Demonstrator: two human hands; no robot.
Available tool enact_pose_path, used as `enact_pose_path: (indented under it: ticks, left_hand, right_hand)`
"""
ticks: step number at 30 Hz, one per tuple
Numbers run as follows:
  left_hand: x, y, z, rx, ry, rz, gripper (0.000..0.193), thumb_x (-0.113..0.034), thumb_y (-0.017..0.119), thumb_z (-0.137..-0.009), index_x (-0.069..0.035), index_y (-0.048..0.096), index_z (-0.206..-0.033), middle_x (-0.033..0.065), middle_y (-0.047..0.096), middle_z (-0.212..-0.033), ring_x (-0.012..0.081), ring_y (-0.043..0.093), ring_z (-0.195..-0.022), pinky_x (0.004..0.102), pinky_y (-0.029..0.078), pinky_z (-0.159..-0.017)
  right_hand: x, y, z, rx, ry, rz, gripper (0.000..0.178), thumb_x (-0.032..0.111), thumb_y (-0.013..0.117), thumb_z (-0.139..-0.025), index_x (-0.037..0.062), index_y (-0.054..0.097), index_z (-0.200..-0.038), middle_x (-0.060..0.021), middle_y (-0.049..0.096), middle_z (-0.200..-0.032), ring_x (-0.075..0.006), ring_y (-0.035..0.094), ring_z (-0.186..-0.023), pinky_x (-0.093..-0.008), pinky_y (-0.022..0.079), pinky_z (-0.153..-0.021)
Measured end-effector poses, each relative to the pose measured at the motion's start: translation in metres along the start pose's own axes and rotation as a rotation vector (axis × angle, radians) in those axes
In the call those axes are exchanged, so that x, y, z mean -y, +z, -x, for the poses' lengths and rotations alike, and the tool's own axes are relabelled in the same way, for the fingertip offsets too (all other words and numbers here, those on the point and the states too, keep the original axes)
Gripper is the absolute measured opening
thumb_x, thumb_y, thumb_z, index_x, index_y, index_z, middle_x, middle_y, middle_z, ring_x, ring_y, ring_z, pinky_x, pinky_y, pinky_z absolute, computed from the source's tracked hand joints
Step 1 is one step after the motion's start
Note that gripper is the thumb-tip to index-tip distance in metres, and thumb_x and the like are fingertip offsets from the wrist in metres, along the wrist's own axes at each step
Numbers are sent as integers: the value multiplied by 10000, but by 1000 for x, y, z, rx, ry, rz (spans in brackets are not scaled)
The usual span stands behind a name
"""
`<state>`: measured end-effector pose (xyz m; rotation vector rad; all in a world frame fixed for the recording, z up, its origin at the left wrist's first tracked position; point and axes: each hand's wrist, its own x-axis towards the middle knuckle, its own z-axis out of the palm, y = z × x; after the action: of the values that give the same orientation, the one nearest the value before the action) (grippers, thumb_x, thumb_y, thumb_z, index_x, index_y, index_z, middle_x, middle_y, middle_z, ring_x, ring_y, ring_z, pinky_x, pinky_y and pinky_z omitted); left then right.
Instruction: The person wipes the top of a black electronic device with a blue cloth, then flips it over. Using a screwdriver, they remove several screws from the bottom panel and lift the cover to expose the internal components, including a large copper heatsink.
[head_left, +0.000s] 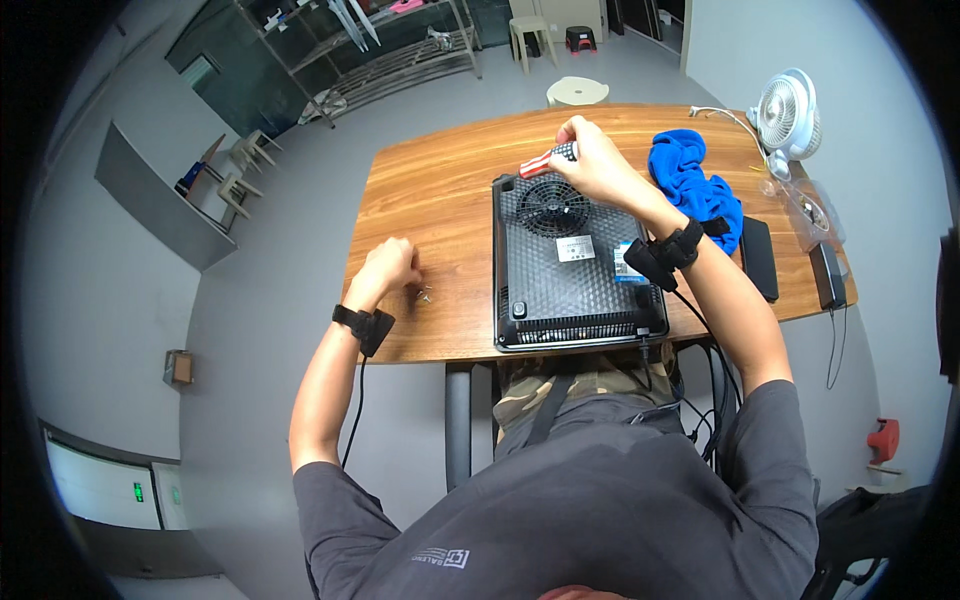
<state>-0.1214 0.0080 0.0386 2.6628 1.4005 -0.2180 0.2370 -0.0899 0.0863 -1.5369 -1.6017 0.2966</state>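
Observation:
A black appliance (540, 280) with a round fan grille, vents and small feet lies underside up on the wooden table, looking like an induction cooker. My right hand (600, 165) is closed over its far edge, gripping a small object with red-and-white stripes (536, 166) and a dark checked part; its kind is unclear. Left of the appliance, my left hand (391, 266) rests low over the tabletop with fingers curled together. Several tiny metal pieces, seemingly screws (426, 295), lie beside those fingers. Whatever the left fingertips pinch, if anything, is hidden.
A crumpled blue cloth (695, 180) lies right of the appliance, beside a black flat case (759, 259). A white fan (788, 118), a clear plastic container (812, 212) and a black box (828, 276) stand along the table's right edge. Cables hang near my lap.

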Motion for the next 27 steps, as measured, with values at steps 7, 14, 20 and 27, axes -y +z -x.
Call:
enact_pose_path:
  ticks: [7, 14, 20, 27]
  left_hand:
    - [-119, -37, -28, -84, 177, 871, 361, -253, 588, -1051, 37, 630, -1262, 138, 734, -1083, 174, 724, -943, 299, 575, -796]
    - [-200, -25, -43, 15, 256, 1287, 444, -304, 528, -1086, 46, 524, -1358, 151, 669, -1231, 212, 707, -1055, 313, 575, -885]
    - [-232, -4, -47, 16, 299, 1278, 382, -302, 562, -1077, 38, 599, -1248, 106, 690, -1103, 153, 693, -954, 287, 586, -826]
    - [-280, 12, -33, 64, 448, 1080, 367, -261, 558, -1077, 32, 640, -1282, 94, 728, -998, 137, 705, -852, 287, 584, -747]
  right_hand:
    - [-12, 14, 9, -132, 80, -4, 403, 271, 745, -869, -40, 636, -1101, -272, 608, -1101, -407, 629, -1040, -452, 519, -938]
    - [-21, 10, 52, -270, 37, -88, 378, 252, 729, -885, -13, 610, -1126, -223, 613, -1083, -325, 627, -997, -421, 520, -888]
    - [-33, -4, 102, -177, 159, -117, 510, 330, 761, -868, -38, 554, -1155, -242, 540, -1107, -344, 559, -1076, -430, 505, -924]
    - [-73, -20, 150, -211, 158, -76, 451, 240, 684, -936, -61, 526, -1233, -305, 545, -1217, -411, 575, -1138, -457, 493, -982]
